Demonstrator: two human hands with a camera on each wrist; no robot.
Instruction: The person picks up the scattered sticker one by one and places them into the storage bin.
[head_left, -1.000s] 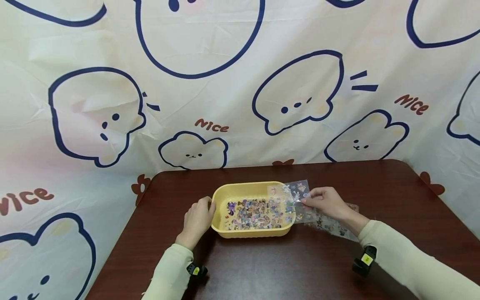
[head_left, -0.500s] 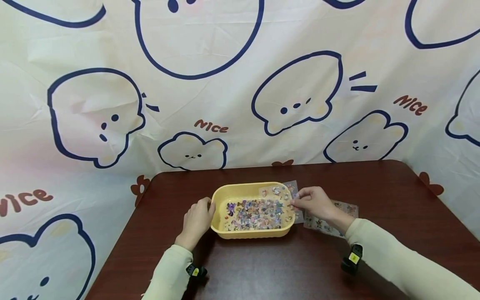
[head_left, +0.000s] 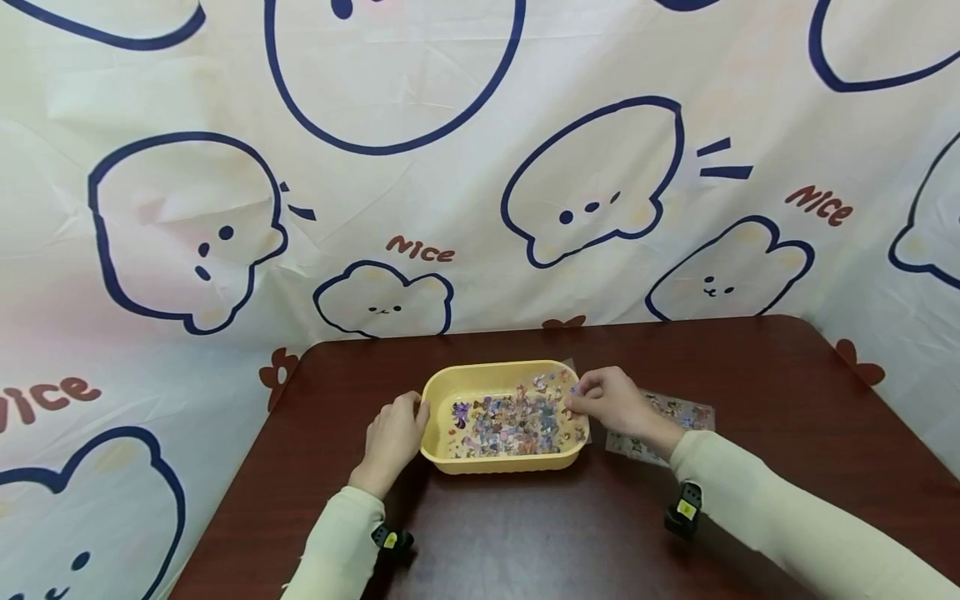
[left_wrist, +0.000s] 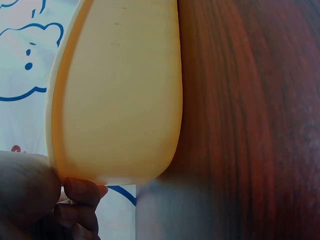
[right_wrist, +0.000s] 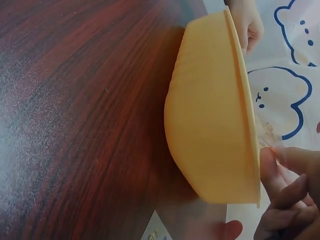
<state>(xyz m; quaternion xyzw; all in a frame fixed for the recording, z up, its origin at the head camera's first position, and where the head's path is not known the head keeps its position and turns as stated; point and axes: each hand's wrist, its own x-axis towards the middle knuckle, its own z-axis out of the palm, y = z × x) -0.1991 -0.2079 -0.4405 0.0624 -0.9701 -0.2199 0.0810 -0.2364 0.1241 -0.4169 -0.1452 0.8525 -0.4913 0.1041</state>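
Observation:
A yellow plastic tray (head_left: 502, 467) stands on the table, its floor covered with many small colourful printed figures. My left hand (head_left: 392, 437) grips its left end, thumb and curled fingers on the rim, as the left wrist view confirms. At the opposite end my right hand (head_left: 615, 406) pinches a clear sticker sheet (head_left: 551, 385) between thumb and fingertips. That sheet lies over the right part of the tray, and its far end blends with the figures inside. In the right wrist view the pinching fingers (right_wrist: 268, 167) are right beside the tray rim.
Another clear sticker sheet (head_left: 686, 411) lies flat on the table, partly under my right forearm. The dark brown wooden table (head_left: 525, 533) has a curtain (head_left: 480, 192) with cartoon drawings behind it and at both sides.
My right hand has moved left, carrying the clear sticker sheet further over the tray. More of the other sheet on the table shows now. The left hand keeps its grip.

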